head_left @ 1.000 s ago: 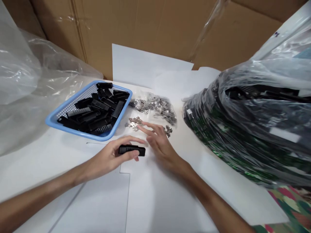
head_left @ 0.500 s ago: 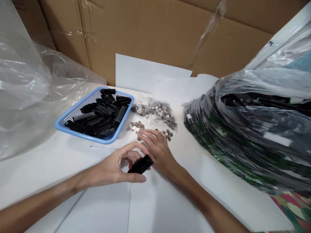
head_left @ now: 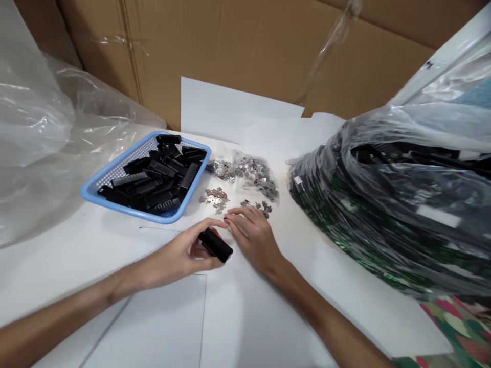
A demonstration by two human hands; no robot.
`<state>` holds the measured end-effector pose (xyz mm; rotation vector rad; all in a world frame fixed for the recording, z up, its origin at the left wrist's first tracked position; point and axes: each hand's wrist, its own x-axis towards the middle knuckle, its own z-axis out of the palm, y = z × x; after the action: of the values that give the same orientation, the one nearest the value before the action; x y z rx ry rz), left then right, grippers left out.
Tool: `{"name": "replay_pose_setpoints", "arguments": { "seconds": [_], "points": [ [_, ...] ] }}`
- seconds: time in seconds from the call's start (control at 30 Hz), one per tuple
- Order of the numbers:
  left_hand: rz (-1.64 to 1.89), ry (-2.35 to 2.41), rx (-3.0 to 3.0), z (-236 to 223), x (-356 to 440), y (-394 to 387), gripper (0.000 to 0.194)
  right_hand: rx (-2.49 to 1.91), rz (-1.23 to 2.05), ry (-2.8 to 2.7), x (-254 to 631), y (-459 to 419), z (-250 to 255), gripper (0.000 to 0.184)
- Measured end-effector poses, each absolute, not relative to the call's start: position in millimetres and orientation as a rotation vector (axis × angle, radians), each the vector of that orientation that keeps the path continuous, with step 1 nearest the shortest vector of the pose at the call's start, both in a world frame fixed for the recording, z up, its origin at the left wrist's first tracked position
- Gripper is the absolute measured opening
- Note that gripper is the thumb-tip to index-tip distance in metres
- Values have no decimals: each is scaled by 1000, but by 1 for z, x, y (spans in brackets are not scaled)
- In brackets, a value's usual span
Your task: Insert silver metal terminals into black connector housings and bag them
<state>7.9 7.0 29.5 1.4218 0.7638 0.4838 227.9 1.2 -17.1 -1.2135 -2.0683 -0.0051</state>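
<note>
In my left hand (head_left: 182,255) is a black plastic housing (head_left: 216,245), a short oblong piece held tilted between thumb and fingers above the white table. Just right of it is my right hand (head_left: 253,237), its thumb and fingertips drawn together close to my left index fingertip. Whatever the right fingertips pinch, if anything, is too small to make out. Beyond the hands lie a loose pile of small flat metal pieces (head_left: 215,198) and a second pile of small metal clips (head_left: 264,208), partly behind my right fingers.
A blue plastic basket (head_left: 134,215) full of similar black housings stands at the left. Behind the piles are clear bags of metal parts (head_left: 255,175). A large plastic-wrapped bundle (head_left: 360,220) crowds the right side. Cardboard (head_left: 230,51) forms the back, with plastic sheeting (head_left: 34,128) at far left.
The black housing has turned in my left hand, its near end now pointing down to the right. My right hand's fingers have drawn back from the flat metal pieces and come together.
</note>
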Motion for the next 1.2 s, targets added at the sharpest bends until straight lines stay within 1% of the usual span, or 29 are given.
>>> {"name": "replay_pose_setpoints", "arguments": {
  "seconds": [0.13, 0.2, 0.33, 0.4, 0.63, 0.77, 0.87, 0.97, 1.1, 1.2],
  "points": [
    [582, 875, 1655, 28, 7, 12, 35, -1269, -31, -2168, 232, -4, -19, 29],
    [664, 972, 1835, 29, 7, 14, 31, -1296, -33, -2192, 232, -4, -21, 30],
    [668, 1056, 1870, 30, 8, 11, 38, -1281, -22, -2112, 231, 0, -22, 24],
    [654, 1087, 1831, 30, 9, 10, 40, -1267, -25, -2107, 231, 2, -19, 24],
    [675, 1127, 1901, 29, 12, 12, 34, -1289, -11, -2227, 230, -3, -12, 31],
    [662, 1172, 1913, 28, 12, 13, 37, -1284, 7, -2129, 232, 0, -16, 25],
    [657, 1204, 1930, 27, 11, 13, 38, -1292, -34, -2065, 234, 2, -13, 27],
    [654, 1176, 1920, 26, 11, 13, 36, -1332, -15, -1962, 237, -4, -8, 25],
    [661, 1148, 1918, 26, 12, 12, 31, -1363, 41, -2098, 244, -17, -8, 28],
    [648, 1158, 1911, 27, 13, 11, 30, -1371, 121, -2162, 246, -19, -11, 30]
  ]
}}
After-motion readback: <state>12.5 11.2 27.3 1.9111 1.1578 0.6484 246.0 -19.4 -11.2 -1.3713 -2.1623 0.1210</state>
